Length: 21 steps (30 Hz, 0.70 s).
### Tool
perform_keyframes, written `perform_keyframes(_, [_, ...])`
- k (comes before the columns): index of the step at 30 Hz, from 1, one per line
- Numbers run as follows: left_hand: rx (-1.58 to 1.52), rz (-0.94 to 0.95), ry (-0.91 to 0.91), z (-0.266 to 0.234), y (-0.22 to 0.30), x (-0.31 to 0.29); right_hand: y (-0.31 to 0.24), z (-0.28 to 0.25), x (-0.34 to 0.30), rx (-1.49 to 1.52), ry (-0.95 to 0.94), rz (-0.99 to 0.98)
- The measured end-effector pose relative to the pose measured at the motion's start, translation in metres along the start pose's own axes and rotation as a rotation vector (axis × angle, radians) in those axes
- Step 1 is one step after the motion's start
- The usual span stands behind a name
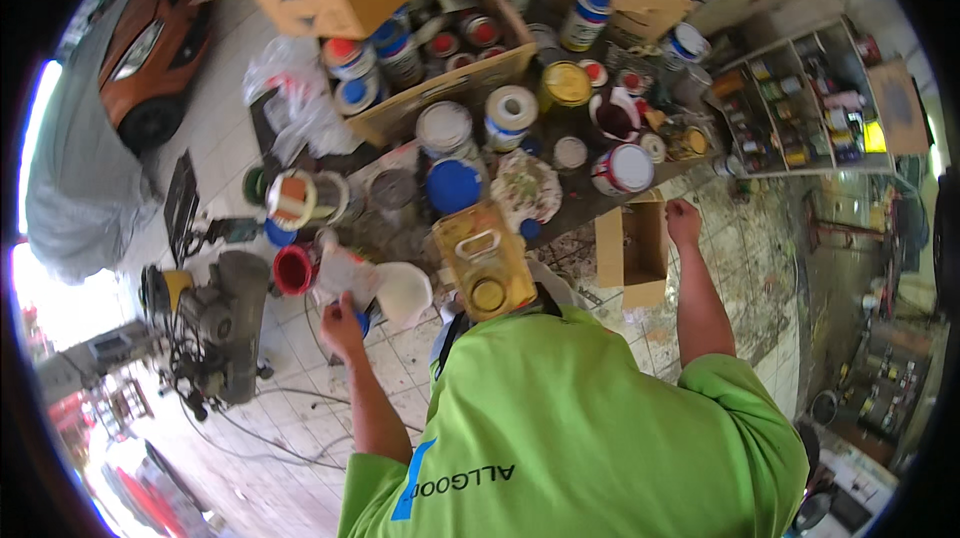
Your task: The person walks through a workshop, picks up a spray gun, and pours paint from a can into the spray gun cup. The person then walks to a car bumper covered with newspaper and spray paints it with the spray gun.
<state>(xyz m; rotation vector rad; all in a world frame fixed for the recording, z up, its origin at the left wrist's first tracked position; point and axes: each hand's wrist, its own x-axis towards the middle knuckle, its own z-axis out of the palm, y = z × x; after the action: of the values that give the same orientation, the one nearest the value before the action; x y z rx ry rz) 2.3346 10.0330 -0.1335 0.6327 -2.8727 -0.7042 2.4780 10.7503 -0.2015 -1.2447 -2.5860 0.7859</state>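
My left hand is closed, its fingertips pinching the lower end of a crumpled, translucent plastic bag. Beside the bag are a red-rimmed cup and a whitish translucent bowl-like container. Out to the right, my right hand has its fingers curled together at the side of an open cardboard box. Whatever it may hold is too small to make out. Between my arms, close to my body, lies a yellowish, stained plastic jerrycan with a handle and a round cap.
A cluttered table carries a blue-lidded can, a yellow-lidded can and several others. Behind them stands a large cardboard carton full of cans. Machinery with trailing cables stands left, shelves right, an orange car far left.
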Motion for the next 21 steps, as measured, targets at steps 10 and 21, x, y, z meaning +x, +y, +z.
perform_keyframes(10, [0.063, 0.184, -0.244, -0.002, -0.04, -0.023, 0.031, -0.062, 0.166, 0.011, 0.477, 0.265])
perform_keyframes(21, [0.311, 0.089, -0.284, 0.003, -0.01, -0.016, 0.001, -0.044, 0.288, -0.492, -0.317, 0.02])
